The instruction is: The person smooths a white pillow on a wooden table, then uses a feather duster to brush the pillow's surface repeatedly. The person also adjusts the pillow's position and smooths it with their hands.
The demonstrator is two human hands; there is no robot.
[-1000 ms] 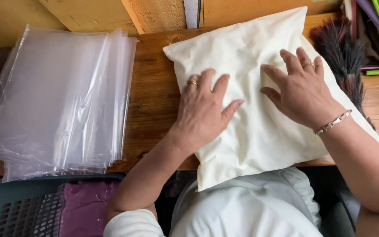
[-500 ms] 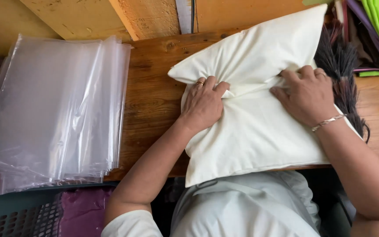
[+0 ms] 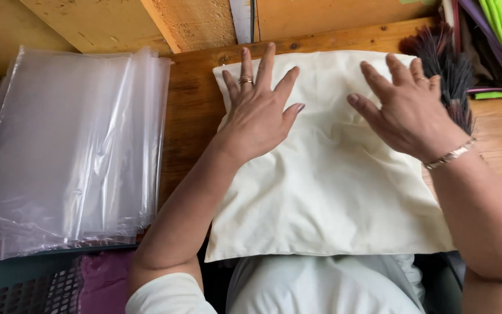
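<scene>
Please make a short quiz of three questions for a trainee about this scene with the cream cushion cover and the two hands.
1. True or false: both hands lie flat, fingers spread, on the cream cushion cover.
2. What lies on the wooden table on the left hand's side of the cover? A) a stack of clear plastic bags B) a pair of scissors C) a roll of tape
3. Which hand wears a bracelet at the wrist?

Key
1. True: the left hand and the right hand both press open on the cover's far part.
2. A: the stack of clear plastic bags.
3. The right hand; its bracelet is metal.
</scene>
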